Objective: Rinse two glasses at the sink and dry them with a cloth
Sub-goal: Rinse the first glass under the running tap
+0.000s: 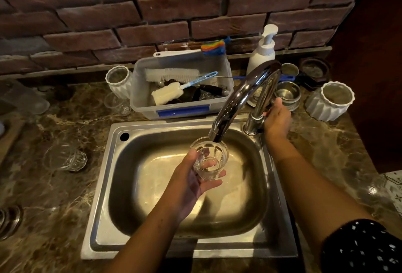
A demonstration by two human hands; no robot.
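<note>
My left hand (188, 182) holds a clear faceted glass (210, 159) upright over the steel sink (104, 185), its mouth right under the spout of the chrome tap (239, 101). A little water sits in the bottom of the glass. My right hand (277, 118) is wrapped around the tap handle at the tap's base, on the sink's right rear corner. A second clear faceted glass (64, 157) stands on the marble counter to the left of the sink. No cloth is visible.
Behind the sink stands a grey plastic tub (180, 107) with bottle brushes. A white soap pump (263, 50) and steel bowls (287, 94) sit behind the tap. White ribbed pots (329, 103) (119, 81) flank them. A brick wall backs the counter.
</note>
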